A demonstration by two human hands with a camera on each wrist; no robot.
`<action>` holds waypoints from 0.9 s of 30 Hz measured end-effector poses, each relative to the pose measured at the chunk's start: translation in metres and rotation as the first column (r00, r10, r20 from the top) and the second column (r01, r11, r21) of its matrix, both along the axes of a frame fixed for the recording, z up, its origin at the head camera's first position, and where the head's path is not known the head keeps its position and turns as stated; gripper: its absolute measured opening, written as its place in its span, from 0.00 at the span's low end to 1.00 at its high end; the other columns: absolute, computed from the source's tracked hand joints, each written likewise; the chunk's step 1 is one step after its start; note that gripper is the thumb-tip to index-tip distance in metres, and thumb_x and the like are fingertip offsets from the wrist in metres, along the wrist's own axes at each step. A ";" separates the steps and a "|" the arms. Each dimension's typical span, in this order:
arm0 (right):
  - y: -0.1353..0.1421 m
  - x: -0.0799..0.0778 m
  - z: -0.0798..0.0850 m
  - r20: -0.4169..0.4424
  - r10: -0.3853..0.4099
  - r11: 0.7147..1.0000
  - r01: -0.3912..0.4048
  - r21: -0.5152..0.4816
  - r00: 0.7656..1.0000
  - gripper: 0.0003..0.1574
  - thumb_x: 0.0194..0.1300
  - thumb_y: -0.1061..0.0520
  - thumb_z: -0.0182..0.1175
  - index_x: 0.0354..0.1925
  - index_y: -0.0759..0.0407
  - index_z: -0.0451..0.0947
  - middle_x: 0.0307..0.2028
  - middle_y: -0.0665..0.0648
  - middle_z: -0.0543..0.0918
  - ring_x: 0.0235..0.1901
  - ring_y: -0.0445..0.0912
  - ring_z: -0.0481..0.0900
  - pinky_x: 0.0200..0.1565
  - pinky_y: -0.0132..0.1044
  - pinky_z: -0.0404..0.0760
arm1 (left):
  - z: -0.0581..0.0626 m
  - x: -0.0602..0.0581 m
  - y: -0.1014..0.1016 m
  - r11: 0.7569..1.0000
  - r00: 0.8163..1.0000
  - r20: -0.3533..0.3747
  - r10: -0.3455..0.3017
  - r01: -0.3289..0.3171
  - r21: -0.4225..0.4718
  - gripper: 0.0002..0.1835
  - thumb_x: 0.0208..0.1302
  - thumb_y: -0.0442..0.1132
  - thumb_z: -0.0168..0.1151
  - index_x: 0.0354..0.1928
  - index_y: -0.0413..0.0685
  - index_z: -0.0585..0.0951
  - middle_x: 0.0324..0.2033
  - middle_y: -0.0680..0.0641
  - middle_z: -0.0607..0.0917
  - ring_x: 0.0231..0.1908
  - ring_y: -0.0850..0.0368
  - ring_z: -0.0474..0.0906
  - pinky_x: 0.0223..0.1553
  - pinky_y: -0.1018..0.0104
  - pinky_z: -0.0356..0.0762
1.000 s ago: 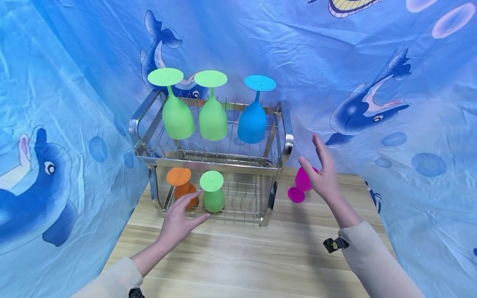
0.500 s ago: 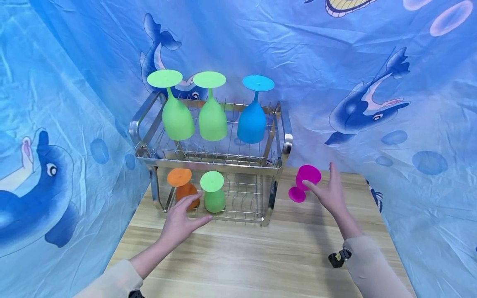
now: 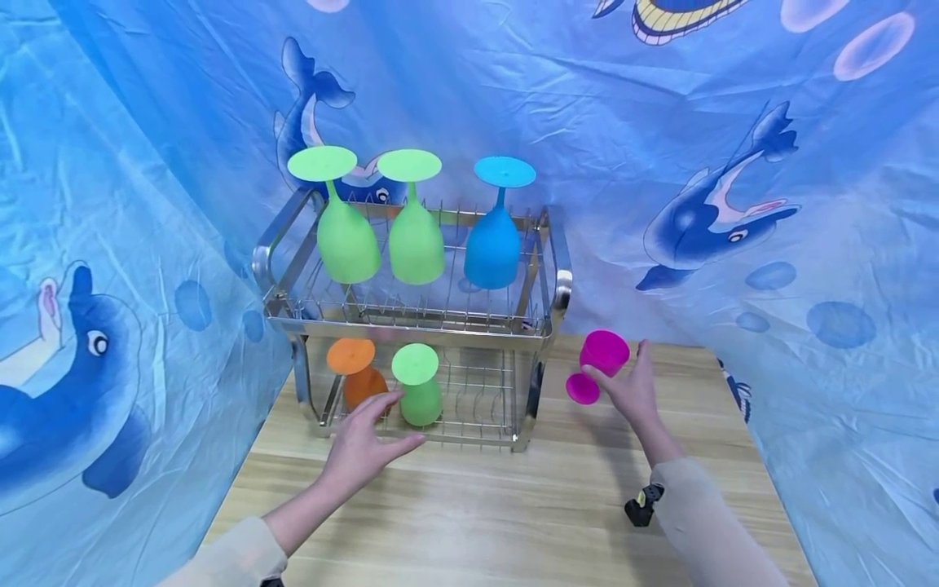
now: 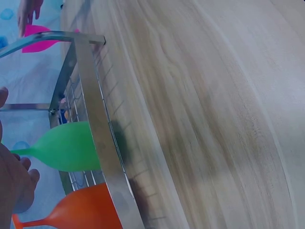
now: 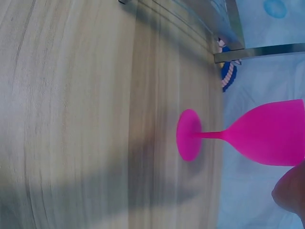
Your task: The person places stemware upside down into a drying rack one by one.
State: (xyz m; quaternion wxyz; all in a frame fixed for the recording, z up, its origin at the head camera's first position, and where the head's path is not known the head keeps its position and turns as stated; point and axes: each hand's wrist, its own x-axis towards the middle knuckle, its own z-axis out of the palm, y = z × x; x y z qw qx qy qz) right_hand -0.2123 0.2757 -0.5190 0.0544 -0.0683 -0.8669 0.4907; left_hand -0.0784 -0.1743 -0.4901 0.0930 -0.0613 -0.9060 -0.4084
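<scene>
A pink goblet (image 3: pixel 603 350) stands upright on the wooden table, right of the rack. Spread around its right and front sides is my right hand (image 3: pixel 632 395), thumb and fingers apart. In the right wrist view, a thumb tip appears by the rim of the pink goblet (image 5: pixel 267 131); contact is unclear. My left hand (image 3: pixel 359 444) hovers before the lower tier with thumb and fingers spread, holding nothing. Nearest to it are an upside-down green goblet (image 3: pixel 421 405) and an orange goblet (image 3: pixel 361 388), partly covered by the hand in the head view.
The two-tier metal dish rack (image 3: pixel 411 333) stands at the back of the table (image 3: pixel 469 505). Upside down on its top tier are two light green goblets (image 3: pixel 416 249) and a blue goblet (image 3: pixel 493 253). Blue dolphin-print cloth (image 3: pixel 704 220) hangs around the back and sides.
My right hand has come down beside the pink goblet, its thumb now before the bowl. My left hand has barely moved. The head view has tilted slightly upward.
</scene>
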 end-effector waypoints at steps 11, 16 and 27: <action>-0.006 -0.005 -0.015 -0.034 -0.073 0.997 0.071 -0.044 0.997 0.88 0.56 0.42 0.84 0.86 0.62 0.29 0.85 0.70 0.42 0.84 0.65 0.44 0.82 0.63 0.49 | -0.004 0.001 0.000 1.000 1.000 0.011 -0.002 0.002 -0.007 0.43 0.52 0.50 0.87 0.69 0.46 0.81 0.63 0.44 0.85 0.63 0.42 0.81 0.59 0.38 0.83; -0.006 -0.007 -0.017 -0.032 -0.087 0.995 0.085 -0.048 0.996 0.86 0.57 0.43 0.83 0.86 0.63 0.31 0.84 0.71 0.44 0.83 0.65 0.46 0.82 0.63 0.50 | -0.004 0.002 -0.001 1.000 1.000 0.009 -0.016 0.016 0.000 0.43 0.52 0.53 0.87 0.69 0.47 0.81 0.64 0.44 0.85 0.64 0.42 0.81 0.63 0.36 0.80; -0.010 -0.010 -0.019 -0.051 -0.103 0.994 0.102 -0.032 0.993 0.82 0.57 0.45 0.83 0.85 0.65 0.37 0.82 0.73 0.53 0.80 0.66 0.55 0.80 0.64 0.57 | -0.005 0.003 -0.001 0.999 0.999 -0.009 -0.051 0.051 0.005 0.44 0.51 0.55 0.87 0.69 0.49 0.81 0.65 0.45 0.84 0.65 0.43 0.80 0.65 0.37 0.79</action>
